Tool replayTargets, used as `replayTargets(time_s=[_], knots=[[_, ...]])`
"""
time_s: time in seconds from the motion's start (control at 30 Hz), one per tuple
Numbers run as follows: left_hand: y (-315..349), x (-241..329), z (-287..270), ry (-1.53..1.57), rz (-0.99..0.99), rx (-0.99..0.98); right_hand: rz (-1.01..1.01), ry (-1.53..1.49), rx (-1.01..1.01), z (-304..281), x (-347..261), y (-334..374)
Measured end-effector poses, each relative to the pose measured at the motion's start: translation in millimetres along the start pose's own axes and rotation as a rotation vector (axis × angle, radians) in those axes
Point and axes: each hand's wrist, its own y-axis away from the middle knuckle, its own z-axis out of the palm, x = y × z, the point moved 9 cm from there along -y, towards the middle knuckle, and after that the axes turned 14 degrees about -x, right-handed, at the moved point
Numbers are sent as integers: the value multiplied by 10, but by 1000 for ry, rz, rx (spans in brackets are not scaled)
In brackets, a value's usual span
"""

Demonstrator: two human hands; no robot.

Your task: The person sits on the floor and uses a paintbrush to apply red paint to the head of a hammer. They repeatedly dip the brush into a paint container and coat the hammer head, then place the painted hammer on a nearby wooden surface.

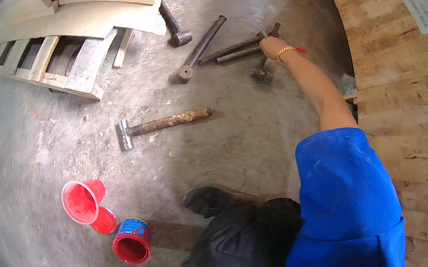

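My right hand [272,47], with a yellow beaded bracelet at the wrist, reaches out to the far right, its fingers closed round the handle of a hammer. That hammer's dark head [261,74] rests low, near the floor. A small red tip [300,50] sticks out beside the wrist; what it belongs to is hidden. Next to the hand, another long-handled hammer [228,50] lies on the floor. Farther left are a hammer with a round face [203,50] and a short dark one [173,27]. Nearer lies a hammer with a shiny head and worn wooden handle [167,122]. My left hand is out of view.
At near left stand a red-coated plastic cup [80,202], a red lid [104,221] and an open can of red paint [131,242]. A wooden pallet with boards [46,59] fills the far left. A wooden panel [388,59] with paper labels runs along the right.
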Motion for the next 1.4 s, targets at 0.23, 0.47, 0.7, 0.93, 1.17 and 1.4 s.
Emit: replayTargets(time_s=[0.23, 0.47, 0.7, 0.93, 1.17, 1.4], knots=[[-285, 239, 5, 164, 90, 12, -134, 86, 55, 444, -177, 191], [-254, 177, 5, 181, 102, 12, -277, 432, 57, 517, -496, 105], [-434, 544, -4, 124, 292, 95, -698, 450, 83, 488, -1466, 790], [-1268, 1908, 339, 1138, 264, -448, -875, 160, 122, -456, -2607, 1784], [-1866, 3600, 712, 2331, 82, -864, -998, -151, 185, -1242, -3412, 2365], [-1869, 3138, 393, 2227, 101, -19, -1028, -193, 381, -1449, -3708, 2624]])
